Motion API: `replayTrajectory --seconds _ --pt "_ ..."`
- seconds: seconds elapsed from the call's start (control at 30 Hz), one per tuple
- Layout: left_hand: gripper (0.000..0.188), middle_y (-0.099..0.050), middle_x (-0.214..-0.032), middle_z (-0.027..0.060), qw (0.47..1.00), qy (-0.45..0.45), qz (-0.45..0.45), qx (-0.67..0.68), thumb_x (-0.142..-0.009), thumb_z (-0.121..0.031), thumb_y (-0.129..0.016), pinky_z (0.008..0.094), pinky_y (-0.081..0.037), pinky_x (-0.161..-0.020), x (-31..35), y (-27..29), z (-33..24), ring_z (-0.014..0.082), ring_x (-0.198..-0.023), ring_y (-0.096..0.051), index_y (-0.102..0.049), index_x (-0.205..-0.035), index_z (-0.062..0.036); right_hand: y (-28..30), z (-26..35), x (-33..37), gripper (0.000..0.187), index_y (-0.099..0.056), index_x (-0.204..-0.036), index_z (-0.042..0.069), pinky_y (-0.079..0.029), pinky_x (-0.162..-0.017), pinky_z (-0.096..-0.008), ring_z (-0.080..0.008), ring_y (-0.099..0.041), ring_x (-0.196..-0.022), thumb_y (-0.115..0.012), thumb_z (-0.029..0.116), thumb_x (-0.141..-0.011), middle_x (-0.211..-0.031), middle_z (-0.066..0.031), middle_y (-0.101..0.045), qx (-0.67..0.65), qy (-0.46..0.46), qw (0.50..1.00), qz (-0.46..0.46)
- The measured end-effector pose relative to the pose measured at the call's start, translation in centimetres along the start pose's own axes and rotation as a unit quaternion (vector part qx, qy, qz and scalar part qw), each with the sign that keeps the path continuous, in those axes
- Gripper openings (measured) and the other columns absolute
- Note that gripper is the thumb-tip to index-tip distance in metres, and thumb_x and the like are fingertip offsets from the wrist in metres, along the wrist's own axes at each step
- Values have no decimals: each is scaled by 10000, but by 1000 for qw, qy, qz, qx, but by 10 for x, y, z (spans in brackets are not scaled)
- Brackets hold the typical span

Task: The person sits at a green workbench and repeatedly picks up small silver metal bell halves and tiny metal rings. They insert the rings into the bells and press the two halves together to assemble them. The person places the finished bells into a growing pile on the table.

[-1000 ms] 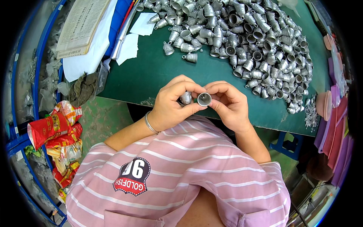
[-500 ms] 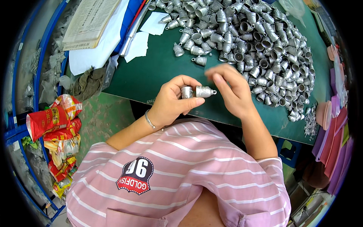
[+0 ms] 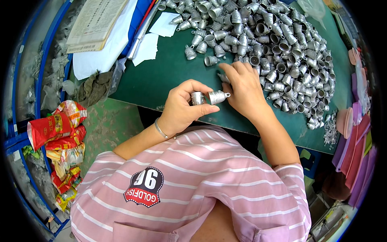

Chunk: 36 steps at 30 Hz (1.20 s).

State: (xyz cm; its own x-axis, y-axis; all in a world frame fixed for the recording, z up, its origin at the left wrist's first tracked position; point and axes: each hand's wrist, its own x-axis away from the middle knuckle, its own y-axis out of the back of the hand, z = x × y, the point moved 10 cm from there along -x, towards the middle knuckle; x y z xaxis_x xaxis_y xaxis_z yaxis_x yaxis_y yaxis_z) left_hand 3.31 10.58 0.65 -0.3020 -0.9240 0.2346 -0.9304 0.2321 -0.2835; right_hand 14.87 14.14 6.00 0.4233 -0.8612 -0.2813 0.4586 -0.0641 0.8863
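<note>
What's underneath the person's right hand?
Around the right hand, green tabletop shows; part of a small silvery piece peeks out between thumb and forefinger. Whatever the hand covers is hidden.

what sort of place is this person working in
Most likely a small workshop: a big heap of bell-shaped metal pieces covers much of a green table, with blue-framed shelves standing at the left.

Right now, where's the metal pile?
In the head view, the metal pile spreads over the green table from top centre rightward, just beyond the right hand.
</note>
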Motion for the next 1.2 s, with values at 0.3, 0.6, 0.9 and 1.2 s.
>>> replayTrajectory --seconds 0.3,0.6,0.9,1.2 --pt "340 -596 -943 38 982 -155 -20 -104 -685 -19 -794 198 -468 -667 1 0 -22 52 -768 -541 -575 -945 -15 13 -4 23 223 -623 -950 33 -414 -759 -385 -290 -536 -907 -601 -11 -733 -964 -106 -578 -61 -10 998 -24" --pt "352 -593 -845 30 996 -49 -27 -73 -669 -86 -829 195 -454 -609 -3 -2 -8 50 -704 -526 -560 -888 -25 -3 -9 38 186 -600 -1018 -32 -502 -752 -247 -134 -594 -841 -621 -4 -836 -964 -88 -589 -548 -129 825 -50" --pt "344 -606 -958 90 992 -46 1 -118 -688 18 -781 169 -465 -527 -3 -6 -4 67 -705 -566 -522 -909 -30 -4 -11 41 162 -604 -983 -37 -504 -742 -251 -132 -593 -838 -623 -26 -822 -963 -86 -584 -563 -143 812 -59" --pt "359 -604 -968 91 978 -136 16 -159 -676 30 -784 236 -500 -739 0 -11 -16 113 -859 -584 -524 -916 -34 11 -3 39 208 -607 -1013 -41 -508 -737 -252 -143 -596 -836 -617 -53 -805 -961 -93 -582 -527 -105 840 -71"
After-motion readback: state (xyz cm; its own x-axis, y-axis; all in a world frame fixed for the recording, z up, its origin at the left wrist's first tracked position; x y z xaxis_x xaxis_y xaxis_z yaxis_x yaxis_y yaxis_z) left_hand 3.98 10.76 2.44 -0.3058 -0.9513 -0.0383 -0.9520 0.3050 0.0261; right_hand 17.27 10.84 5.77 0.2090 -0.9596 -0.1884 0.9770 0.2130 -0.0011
